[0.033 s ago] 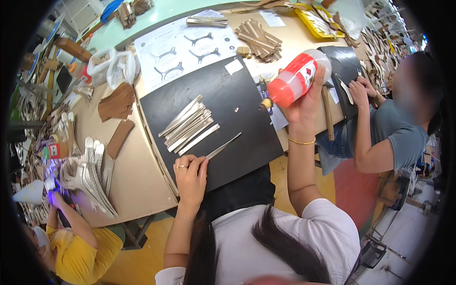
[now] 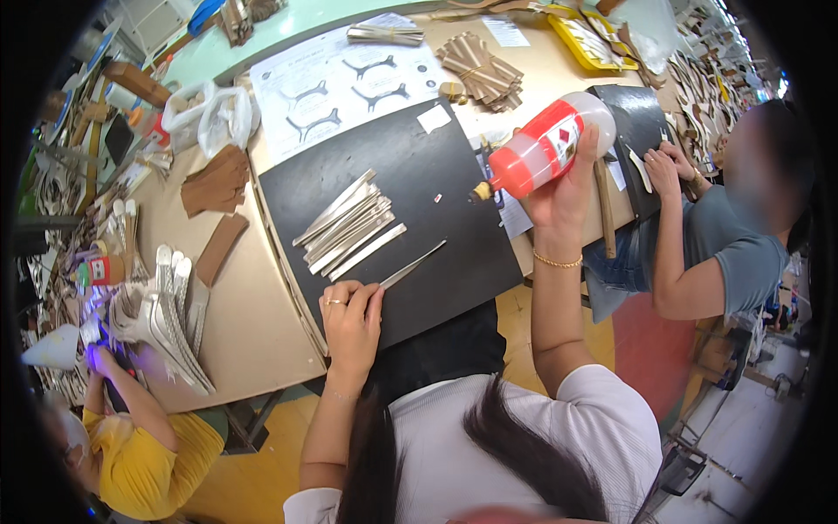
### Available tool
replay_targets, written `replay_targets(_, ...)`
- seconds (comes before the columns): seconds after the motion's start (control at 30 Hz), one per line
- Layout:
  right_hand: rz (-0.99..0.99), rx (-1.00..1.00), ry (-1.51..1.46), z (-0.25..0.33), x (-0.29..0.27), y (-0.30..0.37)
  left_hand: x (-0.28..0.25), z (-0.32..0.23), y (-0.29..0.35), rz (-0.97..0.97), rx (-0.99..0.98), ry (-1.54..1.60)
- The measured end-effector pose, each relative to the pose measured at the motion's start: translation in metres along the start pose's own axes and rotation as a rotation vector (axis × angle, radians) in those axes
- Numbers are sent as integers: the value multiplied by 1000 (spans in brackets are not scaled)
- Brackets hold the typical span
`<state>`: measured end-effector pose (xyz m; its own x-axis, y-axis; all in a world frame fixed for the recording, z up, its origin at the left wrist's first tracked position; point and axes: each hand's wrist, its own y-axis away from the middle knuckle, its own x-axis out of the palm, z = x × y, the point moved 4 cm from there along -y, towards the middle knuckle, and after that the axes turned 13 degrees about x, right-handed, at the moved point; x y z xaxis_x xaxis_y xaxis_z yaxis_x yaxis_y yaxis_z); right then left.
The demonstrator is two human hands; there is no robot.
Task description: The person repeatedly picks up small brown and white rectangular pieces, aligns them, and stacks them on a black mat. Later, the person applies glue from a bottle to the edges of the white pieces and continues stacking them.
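Note:
My right hand (image 2: 566,188) is wrapped round a red and clear plastic squeeze bottle (image 2: 552,147). The bottle is raised and tilted, its yellowish nozzle pointing down and left above the right part of a black board (image 2: 436,188). Near the board's front edge, my left hand (image 2: 352,319) pinches a thin, pale, tapered strip (image 2: 415,264) between thumb and fingers. Its pointed end reaches to the right, apart from the nozzle. Just beyond the left hand lies a loose pile of pale, narrow strips (image 2: 349,223).
Behind the board lie a printed sheet (image 2: 288,87) and a bundle of brown strips (image 2: 480,74). Brown leather pieces (image 2: 214,182) and braided pale straps (image 2: 170,327) sit at left. A hammer (image 2: 604,205) lies at right, beside a co-worker (image 2: 707,210); another person (image 2: 157,454) works at lower left.
The bottle's nozzle has shifted slightly left over the board. My left hand keeps its hold on the strip and has barely moved.

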<state>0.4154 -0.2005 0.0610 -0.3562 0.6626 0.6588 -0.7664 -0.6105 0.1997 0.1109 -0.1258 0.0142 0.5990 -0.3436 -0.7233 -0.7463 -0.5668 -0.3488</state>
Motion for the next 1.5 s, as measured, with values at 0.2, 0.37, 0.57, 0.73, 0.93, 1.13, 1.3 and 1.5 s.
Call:
replay_targets(0.2, 3, -91, 254, -10, -15, 14, 5, 0, -6, 35, -23, 3)
replay_targets(0.37, 36, -56, 293, -11, -22, 19, 7, -2, -8, 46, 2, 42)
replay_targets(0.57, 38, -44, 302, -10, -23, 20, 7, -3, -7, -1, 3, 67)
replay_targets(0.73, 59, -88, 295, -15, -24, 21, 3, -1, -9, -25, -102, 133)
replay_targets(0.93, 40, -163, 460, -36, -24, 23, -3, 2, -9, -60, -230, 217)
replay_targets(1.13, 43, -204, 629, -46, -15, 28, -8, -2, -8, -109, -162, 147)
replay_targets(1.3, 61, -206, 690, -49, -8, 31, -8, -4, -7, -151, -159, 159)
replay_targets(1.5, 105, -212, 719, -53, -2, 33, -10, -5, -9, -150, -144, 156)
